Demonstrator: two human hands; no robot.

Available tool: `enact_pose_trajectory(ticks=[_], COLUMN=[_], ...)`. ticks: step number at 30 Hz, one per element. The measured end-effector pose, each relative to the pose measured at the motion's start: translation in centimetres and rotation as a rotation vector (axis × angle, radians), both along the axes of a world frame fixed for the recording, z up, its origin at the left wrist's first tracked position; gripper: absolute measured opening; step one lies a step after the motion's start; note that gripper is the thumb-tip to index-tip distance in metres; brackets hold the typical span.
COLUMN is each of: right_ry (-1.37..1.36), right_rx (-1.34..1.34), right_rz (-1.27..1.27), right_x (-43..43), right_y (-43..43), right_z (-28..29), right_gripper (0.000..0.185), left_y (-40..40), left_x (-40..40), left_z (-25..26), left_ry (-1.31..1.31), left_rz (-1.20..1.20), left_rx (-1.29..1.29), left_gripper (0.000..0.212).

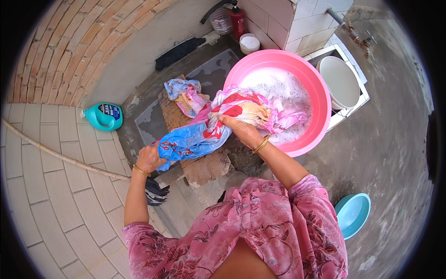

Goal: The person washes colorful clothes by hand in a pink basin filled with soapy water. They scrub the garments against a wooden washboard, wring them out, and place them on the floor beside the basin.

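Observation:
Both my hands grip a wet, twisted, colourful printed cloth point(223, 115) of blue, pink, red and cream. My left hand point(150, 159) is closed on its bunched blue end at the lower left. Nearer the middle, my right hand point(243, 130) holds it with the thumb on top. The cloth's far right part hangs over the rim into a pink plastic basin point(322, 104) of foamy, sudsy water. Another bunched part lies on a worn wooden board point(205, 167) under the cloth. The parts of my fingers beneath the cloth are hidden.
A teal detergent bottle point(103, 117) stands on tiles at left, near a long pole point(66, 157). Right of the basin is a white bucket point(339, 82), below wall taps point(366, 42). A small white tub point(249, 43) stands behind the basin; a light-blue basin point(353, 216) lies lower right.

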State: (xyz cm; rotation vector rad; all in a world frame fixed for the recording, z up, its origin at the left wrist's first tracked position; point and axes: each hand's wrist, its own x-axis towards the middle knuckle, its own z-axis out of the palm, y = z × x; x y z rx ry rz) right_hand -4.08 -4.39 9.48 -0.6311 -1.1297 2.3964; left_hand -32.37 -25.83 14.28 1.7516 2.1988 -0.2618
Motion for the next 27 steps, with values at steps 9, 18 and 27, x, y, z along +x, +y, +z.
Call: enact_pose_trajectory(ticks=[9,18,27], right_ry=[0.079,-0.173,-0.117], right_rx=[0.002,-0.09,-0.275], right_rz=[0.395,0.187,0.103], right_x=[1.9,1.9,0.3], right_y=[-2.6,-3.3,-2.3], right_z=[-12.7,-8.3,-6.4], right_gripper=[0.057,0.042,0.043], left_y=[2.1,14.0,9.9], left_x=[-3.0,4.5,-3.6], left_z=[-12.0,-21.3,-12.9], left_ry=[-0.986,-0.063,-0.263], left_rz=[0.319,0.185,0.269], left_rx=[-0.293,-0.217,0.352], left_gripper=[0.087,0.107,0.038])
